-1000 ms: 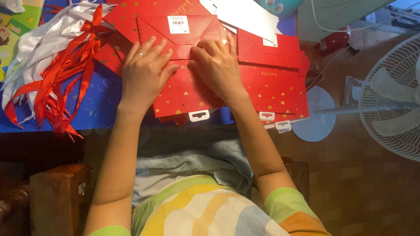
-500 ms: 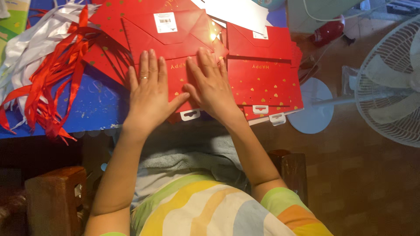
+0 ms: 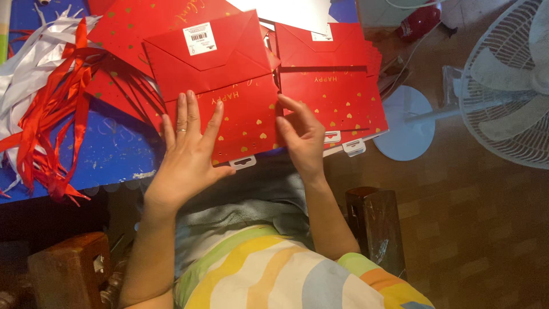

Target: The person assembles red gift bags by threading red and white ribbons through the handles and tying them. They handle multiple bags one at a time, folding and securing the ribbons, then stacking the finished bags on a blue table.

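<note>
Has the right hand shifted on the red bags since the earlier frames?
Yes. The right hand has slid off the front red bag to its right edge, beside the second bag.

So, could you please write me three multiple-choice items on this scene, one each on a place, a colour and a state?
1. Where does the pile of red and white satin ribbons lie?
A. on the floor by the fan
B. on the blue table, beyond the left hand
C. on the person's lap

2. What colour are the small hearts on the flat red paper gift bag?
A. gold
B. black
C. green

3. How is the left hand placed?
A. clenched in a fist
B. gripping a ribbon
C. flat, fingers spread on the bag

Answers: 1 B, the ribbons rest on the table at the picture's left; 2 A, the hearts shine gold; 3 C, the palm lies open on the bag, while the right hand touches its edge.
</note>
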